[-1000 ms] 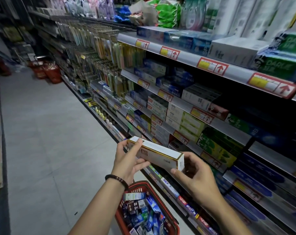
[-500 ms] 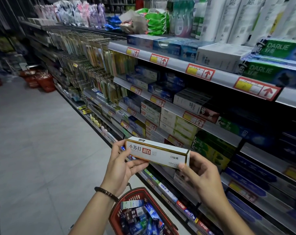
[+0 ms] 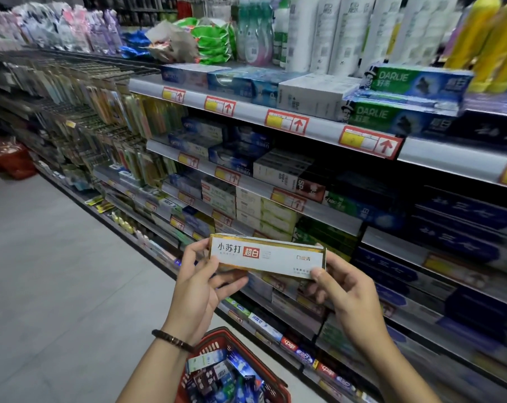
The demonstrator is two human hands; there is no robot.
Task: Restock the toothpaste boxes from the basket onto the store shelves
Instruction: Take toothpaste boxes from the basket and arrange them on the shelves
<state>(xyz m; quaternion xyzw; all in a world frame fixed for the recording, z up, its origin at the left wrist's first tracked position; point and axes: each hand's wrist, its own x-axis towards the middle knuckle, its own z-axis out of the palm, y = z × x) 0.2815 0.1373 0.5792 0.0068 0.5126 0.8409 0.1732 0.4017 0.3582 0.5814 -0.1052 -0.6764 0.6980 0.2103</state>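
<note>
Toothpaste box [image 3: 268, 258] is in mid-air betw. both my grips, in front of the shelves [image 3: 250, 113] and above the red basket [image 3: 217, 335]. Long axis runs L–R, near level, R end a bit lower. White printed face w/ gold edging is toward me, text upright. Left grip [image 3: 199, 289] holds the L end, fingers curled round it, thumb under the lower edge. Right grip [image 3: 348, 292] pinches the R end, thumb on the lower front corner, fingers behind. Basket sits low by my left forearm, w/ more toothpaste boxes [image 3: 223, 373] jumbled inside. Beaded bracelet [image 3: 172, 340] on left wrist. Green Darlie boxes [image 3: 415, 82] lie lengthwise along the top shelf, upper R.
</note>
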